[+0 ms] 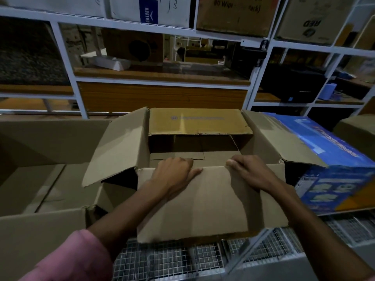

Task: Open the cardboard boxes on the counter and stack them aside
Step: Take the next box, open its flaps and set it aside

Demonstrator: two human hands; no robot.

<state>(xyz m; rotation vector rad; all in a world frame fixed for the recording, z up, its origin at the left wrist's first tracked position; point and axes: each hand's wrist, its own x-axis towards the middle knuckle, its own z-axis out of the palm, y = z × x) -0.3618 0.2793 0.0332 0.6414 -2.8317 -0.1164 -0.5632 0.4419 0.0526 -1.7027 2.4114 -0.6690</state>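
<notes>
A brown cardboard box (213,201) stands in front of me with all its top flaps spread open. Its near flap hangs toward me. My left hand (174,175) grips the fold of that near flap, fingers curled over the edge into the box. My right hand (251,171) holds the same edge further right, thumb on the outside. The left flap (119,149) and right flap (280,136) stick outward, the far flap (198,121) lies back. The inside of the box looks dark and bare.
A larger open cardboard box (40,179) sits to the left, touching this one. A blue printed carton (334,179) stands to the right, partly under the right flap. White metal shelving (162,80) with more boxes rises behind. A wire mesh surface (182,258) lies below.
</notes>
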